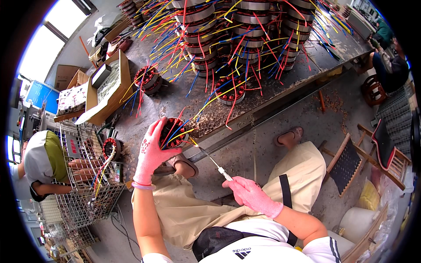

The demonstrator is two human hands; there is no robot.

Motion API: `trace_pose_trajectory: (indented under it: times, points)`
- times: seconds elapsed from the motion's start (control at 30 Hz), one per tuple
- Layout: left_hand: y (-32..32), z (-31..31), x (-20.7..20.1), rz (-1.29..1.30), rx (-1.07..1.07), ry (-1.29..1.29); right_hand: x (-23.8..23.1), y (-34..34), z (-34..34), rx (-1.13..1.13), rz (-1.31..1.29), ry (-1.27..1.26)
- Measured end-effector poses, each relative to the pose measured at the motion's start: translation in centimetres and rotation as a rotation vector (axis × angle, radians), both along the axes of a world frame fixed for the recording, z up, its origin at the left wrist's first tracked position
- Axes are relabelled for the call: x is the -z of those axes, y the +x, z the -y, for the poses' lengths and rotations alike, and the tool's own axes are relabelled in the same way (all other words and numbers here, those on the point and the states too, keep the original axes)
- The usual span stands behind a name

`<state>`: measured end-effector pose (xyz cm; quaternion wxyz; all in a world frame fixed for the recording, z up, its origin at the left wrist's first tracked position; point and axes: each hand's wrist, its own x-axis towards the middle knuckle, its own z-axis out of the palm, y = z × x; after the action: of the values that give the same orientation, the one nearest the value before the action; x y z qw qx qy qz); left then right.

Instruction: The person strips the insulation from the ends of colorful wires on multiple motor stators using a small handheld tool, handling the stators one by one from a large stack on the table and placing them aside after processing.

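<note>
My left hand (150, 155), in a pink glove, grips a motor stator (179, 128) at the front edge of the workbench. Red, blue and yellow wires stick out of the stator's dark, red-lined ring. In a matching pink glove, my right hand (252, 196) is closed around the lower end of a slim rod-like tool (224, 173) with a white collar. The tool slants up and left to the stator, its thin far end beside a yellow wire. Whether the two touch cannot be made out. Its grip is hidden in my palm.
Tall stacks of wired stators (197, 33) fill the back of the workbench (313, 72). Single stators (148, 81) stand nearer. An open cardboard box (125, 81) lies left, above a wire cage (81, 197). A wooden chair (346, 166) is right; other people work at both sides.
</note>
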<state>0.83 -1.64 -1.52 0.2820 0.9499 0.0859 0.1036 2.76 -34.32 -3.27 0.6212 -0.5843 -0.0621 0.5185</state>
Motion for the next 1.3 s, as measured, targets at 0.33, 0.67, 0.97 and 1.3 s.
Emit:
trace_pose_trajectory:
  times: [0.33, 0.67, 0.97, 1.3]
  points:
    - [0.1, 0.0, 0.4, 0.014, 0.002, 0.042, -0.4, 0.2, 0.0, 0.008, 0.001, -0.026]
    - [0.2, -0.1, -0.7, -0.039, 0.137, 0.127, -0.8, 0.7, -0.1, 0.039, 0.012, -0.004]
    - [0.0, -0.2, -0.4, 0.016, 0.123, 0.060, -1.2, 0.7, -0.4, 0.008, 0.022, -0.008]
    - [0.1, -0.5, -0.5, 0.001, 0.108, 0.005, -1.1, 0.6, -0.6, 0.011, 0.023, -0.002]
